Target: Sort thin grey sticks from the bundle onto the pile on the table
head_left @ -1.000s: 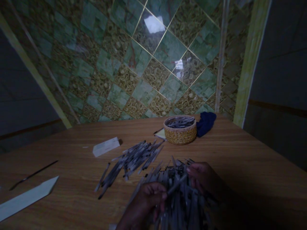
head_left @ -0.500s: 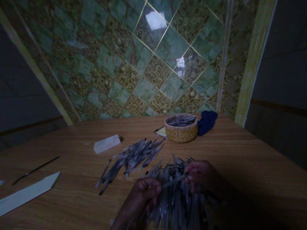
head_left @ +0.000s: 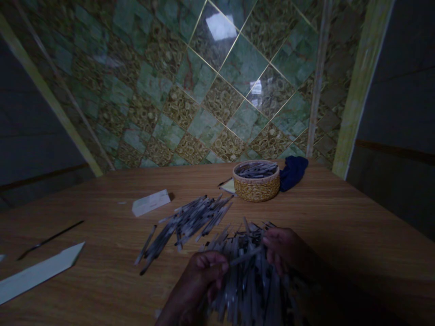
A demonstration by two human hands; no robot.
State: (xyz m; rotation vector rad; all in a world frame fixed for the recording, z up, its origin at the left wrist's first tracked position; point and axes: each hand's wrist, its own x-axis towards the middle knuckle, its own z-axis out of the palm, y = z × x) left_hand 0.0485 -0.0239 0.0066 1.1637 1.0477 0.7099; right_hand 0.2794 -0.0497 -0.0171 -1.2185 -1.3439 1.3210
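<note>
My left hand (head_left: 208,271) is closed in a pinch on the near end of a thin, pale, pen-like stick (head_left: 245,257). The stick slants up to the right, its far end close by the fingertips of my right hand (head_left: 282,246). My right fingers are drawn together; dim light hides what they hold, if anything. Beneath both hands spreads a large pile of similar pale sticks (head_left: 249,290), some with dark ends. A second, smaller heap of such sticks (head_left: 195,219) lies beyond my left hand.
A woven basket (head_left: 257,189) full of similar sticks stands at the back, beside a dark blue cloth (head_left: 294,173). A white box-like piece (head_left: 151,203) lies left of the smaller heap. Further left are a thin dark rod (head_left: 50,239) and a long pale strip (head_left: 42,274).
My right fingertips have shifted slightly from the stick's far end, where a dark tip showed between them before. My left hand keeps its hold, almost unmoved.
</note>
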